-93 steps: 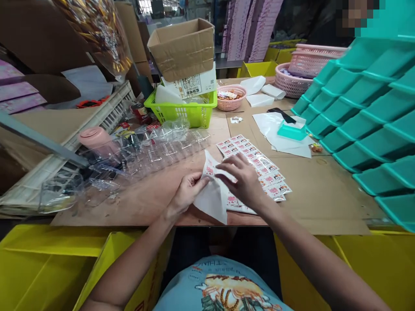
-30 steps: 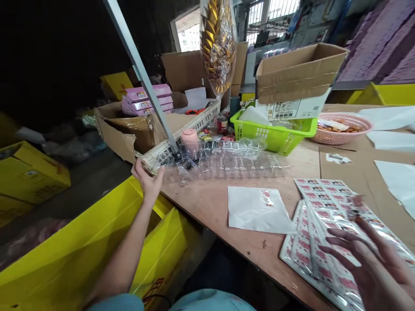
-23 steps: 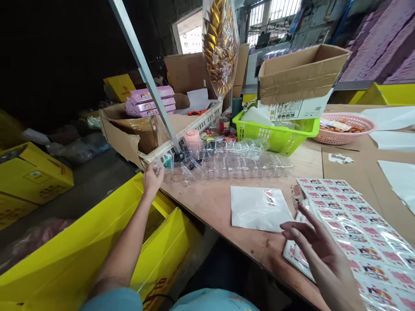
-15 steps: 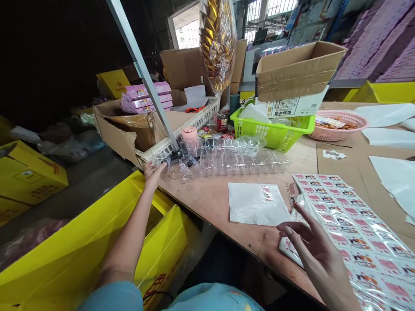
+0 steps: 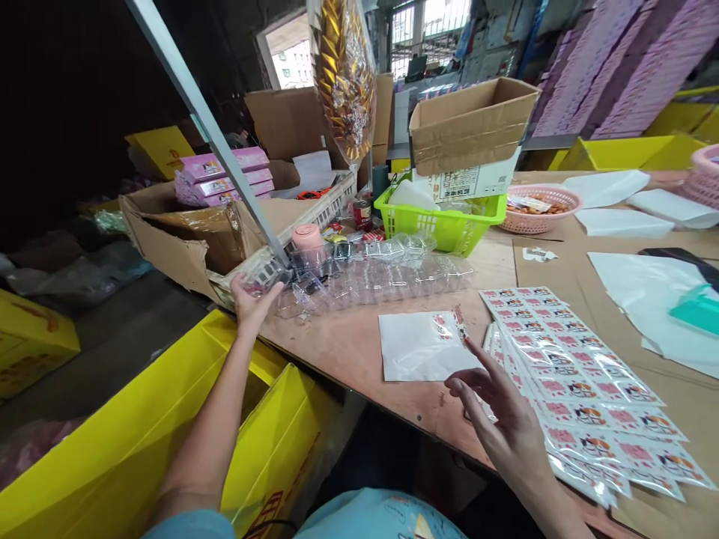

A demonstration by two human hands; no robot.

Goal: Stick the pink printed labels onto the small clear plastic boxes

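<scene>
My left hand [image 5: 249,298] reaches far left to the end of a heap of clear plastic trays [image 5: 387,273] and closes on one small clear tray [image 5: 263,275] at the table's edge. My right hand [image 5: 502,410] hovers open with its fingers spread. It is above the near edge of a stack of printed sticker sheets [image 5: 567,367]. Its forefinger points toward a white backing sheet [image 5: 416,350] that carries a few stickers at its right corner [image 5: 452,323]. I cannot tell whether one sticker is stuck to the fingertip.
A green basket [image 5: 443,223] bearing a cardboard box [image 5: 472,127] stands behind the trays, beside a pink basket [image 5: 539,209]. A slanted metal bar [image 5: 207,135] crosses a white crate [image 5: 320,213]. Yellow boxes [image 5: 140,442] sit below the table edge. White sheets [image 5: 634,288] and a teal tray [image 5: 696,308] lie right.
My left hand left the backing sheet, reached left to the clear trays and took hold of one. My right hand drew back over the sticker sheets. My view swung left.
</scene>
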